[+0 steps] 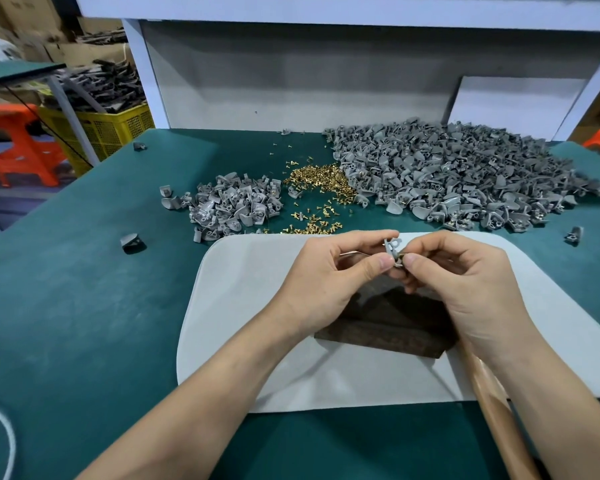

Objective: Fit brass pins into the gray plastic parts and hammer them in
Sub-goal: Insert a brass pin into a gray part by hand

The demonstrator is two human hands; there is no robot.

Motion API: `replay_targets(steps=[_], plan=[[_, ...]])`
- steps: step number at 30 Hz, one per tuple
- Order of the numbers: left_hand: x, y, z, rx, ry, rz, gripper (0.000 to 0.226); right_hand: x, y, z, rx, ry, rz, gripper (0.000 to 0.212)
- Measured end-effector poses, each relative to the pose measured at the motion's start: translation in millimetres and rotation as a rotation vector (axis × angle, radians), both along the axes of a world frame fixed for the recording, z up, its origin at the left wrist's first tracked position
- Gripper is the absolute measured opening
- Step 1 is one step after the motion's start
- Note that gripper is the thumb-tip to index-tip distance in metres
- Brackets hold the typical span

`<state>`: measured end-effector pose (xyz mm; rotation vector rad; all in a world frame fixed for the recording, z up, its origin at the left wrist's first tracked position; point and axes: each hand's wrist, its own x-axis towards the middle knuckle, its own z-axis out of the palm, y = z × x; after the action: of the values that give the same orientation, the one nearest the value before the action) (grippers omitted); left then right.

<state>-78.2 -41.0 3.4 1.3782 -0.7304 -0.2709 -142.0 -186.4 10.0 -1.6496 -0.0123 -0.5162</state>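
Observation:
My left hand [336, 271] pinches a small gray plastic part [392, 247] between thumb and forefinger, above the gray mat [243, 306]. My right hand [464, 282] pinches a brass pin [403, 257] against the part's lower end; the pin is mostly hidden by my fingertips. A dark wooden block [385, 327] lies on the mat under my hands. A wooden hammer handle [492, 417] runs under my right forearm; its head is hidden. Loose brass pins [321, 181] lie behind the mat.
A large heap of gray parts [464, 174] fills the table's back right, and a smaller heap [232, 206] lies back left. Stray parts [131, 242] dot the green table [83, 306]. A white panel [291, 71] backs the bench. A yellow crate [108, 129] stands at left.

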Motion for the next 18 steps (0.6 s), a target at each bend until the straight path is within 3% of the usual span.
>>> replay_targets(steps=[6, 12, 18], plan=[[0.0, 0.4, 0.3, 0.020, -0.024, 0.002, 0.031, 0.1, -0.4, -3.1, -0.107, -0.040, -0.036, 0.026], [0.7, -0.3, -0.3, 0.027, -0.027, 0.012, 0.028, 0.7, 0.0, -3.9, -0.111, -0.064, -0.046, 0.012], [0.6, -0.2, -0.3, 0.053, -0.048, 0.027, 0.026, 1.8, 0.3, -4.6, -0.131, -0.071, -0.045, 0.012]])
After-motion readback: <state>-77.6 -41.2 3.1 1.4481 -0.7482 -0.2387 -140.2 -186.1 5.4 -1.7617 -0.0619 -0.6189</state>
